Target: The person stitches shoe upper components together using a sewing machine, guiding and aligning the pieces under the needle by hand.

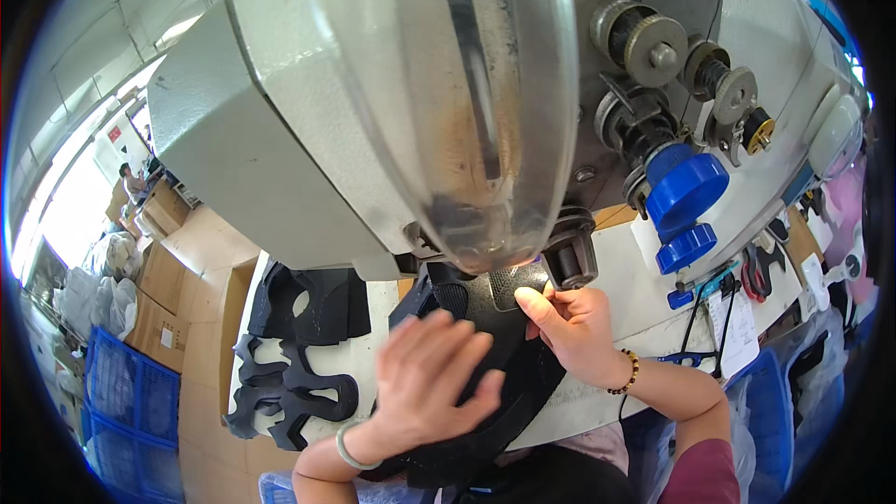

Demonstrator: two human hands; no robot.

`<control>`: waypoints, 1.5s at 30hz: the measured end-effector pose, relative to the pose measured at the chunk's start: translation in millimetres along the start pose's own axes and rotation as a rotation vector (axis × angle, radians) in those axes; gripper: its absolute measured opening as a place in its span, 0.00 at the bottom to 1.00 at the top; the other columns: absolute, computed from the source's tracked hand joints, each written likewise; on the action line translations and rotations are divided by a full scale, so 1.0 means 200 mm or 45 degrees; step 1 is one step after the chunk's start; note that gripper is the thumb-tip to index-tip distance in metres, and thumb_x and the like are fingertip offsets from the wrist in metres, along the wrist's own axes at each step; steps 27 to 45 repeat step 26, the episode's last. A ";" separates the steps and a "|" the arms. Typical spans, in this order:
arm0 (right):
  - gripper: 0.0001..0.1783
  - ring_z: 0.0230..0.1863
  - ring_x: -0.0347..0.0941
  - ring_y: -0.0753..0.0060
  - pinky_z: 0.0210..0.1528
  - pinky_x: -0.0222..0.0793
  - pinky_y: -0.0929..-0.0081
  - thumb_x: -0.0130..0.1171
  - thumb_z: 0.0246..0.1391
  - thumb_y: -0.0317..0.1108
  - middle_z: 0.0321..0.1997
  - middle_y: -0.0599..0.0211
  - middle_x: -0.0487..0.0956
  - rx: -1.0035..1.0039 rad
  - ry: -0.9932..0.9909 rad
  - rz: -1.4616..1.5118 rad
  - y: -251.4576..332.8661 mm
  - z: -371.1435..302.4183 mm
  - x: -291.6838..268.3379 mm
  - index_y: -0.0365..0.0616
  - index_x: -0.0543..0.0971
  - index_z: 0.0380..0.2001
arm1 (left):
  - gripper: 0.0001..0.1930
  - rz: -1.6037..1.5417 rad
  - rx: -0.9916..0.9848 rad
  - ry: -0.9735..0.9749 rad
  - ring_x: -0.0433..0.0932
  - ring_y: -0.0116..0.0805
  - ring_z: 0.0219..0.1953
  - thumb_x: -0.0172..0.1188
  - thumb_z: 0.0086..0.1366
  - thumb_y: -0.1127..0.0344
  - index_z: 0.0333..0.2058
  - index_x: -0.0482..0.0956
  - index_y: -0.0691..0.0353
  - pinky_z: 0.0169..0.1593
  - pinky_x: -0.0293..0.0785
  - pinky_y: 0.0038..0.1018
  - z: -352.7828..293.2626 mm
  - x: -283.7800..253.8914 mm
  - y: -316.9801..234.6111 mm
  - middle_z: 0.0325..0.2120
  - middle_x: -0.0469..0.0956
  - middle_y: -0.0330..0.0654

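A large grey sewing machine (308,140) with a clear plastic shield (523,121) fills the upper middle. Black fabric (523,387) lies on the white table below its head and hangs toward my lap. My left hand (431,383), slightly smeared by motion, is over this fabric with its thumb spread from the fingers and nothing seen in it. Close to the machine's presser area my right hand (571,329) has thumb and forefinger pinched together. Whatever is between those fingertips is too small to make out. Next to them lies a grey textured patch (516,287).
Several cut black fabric pieces (303,378) lie on the table at left. Red-handled pliers (754,273), other tools and a paper slip (735,334) are at right. Blue crates (131,392) and cardboard boxes (159,327) stand on the floor at left. A person (131,182) sits far off.
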State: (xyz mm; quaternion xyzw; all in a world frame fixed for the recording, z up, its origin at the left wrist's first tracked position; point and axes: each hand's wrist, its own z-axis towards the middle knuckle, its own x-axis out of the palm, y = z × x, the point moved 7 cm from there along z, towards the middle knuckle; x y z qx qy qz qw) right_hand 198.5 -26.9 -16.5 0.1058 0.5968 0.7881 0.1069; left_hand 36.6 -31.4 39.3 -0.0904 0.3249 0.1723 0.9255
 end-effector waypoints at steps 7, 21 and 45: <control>0.14 0.17 0.65 0.89 0.20 0.60 0.88 0.57 0.56 0.34 0.15 0.77 0.70 0.008 -0.038 0.087 0.01 0.04 0.00 0.41 0.72 0.19 | 0.17 0.173 0.209 0.011 0.74 0.41 0.44 0.59 0.47 0.77 0.40 0.78 0.66 0.47 0.72 0.34 0.01 0.15 -0.04 0.41 0.73 0.46; 0.13 0.11 0.62 0.84 0.11 0.55 0.87 0.41 0.62 0.37 0.21 0.67 0.73 0.005 -0.144 0.287 -0.22 0.15 -0.19 0.40 0.72 0.33 | 0.12 0.227 0.312 -0.237 0.78 0.35 0.36 0.60 0.47 0.77 0.33 0.80 0.67 0.42 0.76 0.26 0.07 0.17 0.03 0.31 0.78 0.41; 0.15 0.16 0.66 0.77 0.14 0.60 0.82 0.40 0.64 0.43 0.25 0.68 0.73 0.099 -0.181 0.700 -0.35 0.23 -0.19 0.43 0.70 0.37 | 0.12 0.125 0.278 -0.219 0.78 0.34 0.35 0.62 0.46 0.76 0.33 0.81 0.67 0.39 0.75 0.25 0.10 0.17 0.06 0.32 0.78 0.41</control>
